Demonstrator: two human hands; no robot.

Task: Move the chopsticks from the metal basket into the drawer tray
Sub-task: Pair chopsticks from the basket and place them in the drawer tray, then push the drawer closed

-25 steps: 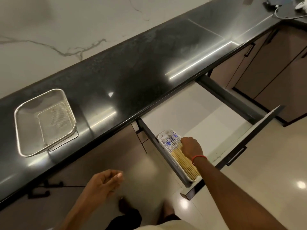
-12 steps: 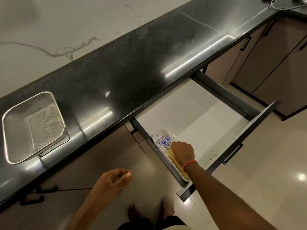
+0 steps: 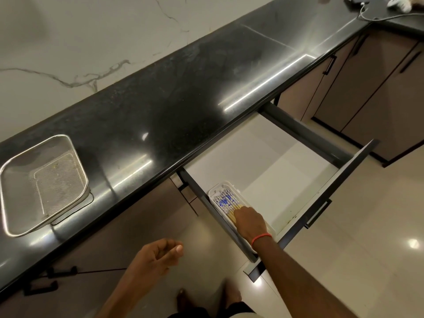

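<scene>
- Far left, the metal basket [image 3: 43,184] sits on the black bench [image 3: 160,115], and its mesh floor looks bare: no chopsticks in it that I can see.
- Moving in, the left hand [image 3: 158,255] hangs below the bench edge, loosely curled, thumb against the fingers, nothing in it.
- Now the action: the drawer [image 3: 263,171] stands pulled out, and at its near-left corner lies the white drawer tray [image 3: 226,185].
- The chopsticks [image 3: 226,204] lie bundled lengthwise in that tray, blue-patterned ends pointing towards the bench, bamboo shafts running under the palm.
- The right hand [image 3: 250,222], red band at the wrist, is palm-down over the bundle, fingers close together and pressing on the sticks; whether it grips any I cannot tell.
- My read: the transfer looks done, and this is the tidying stage, settling the bundle flat.
- Next call, I'd say: lift the right hand clear without dragging sticks over the rim, then push the drawer closed.
</scene>
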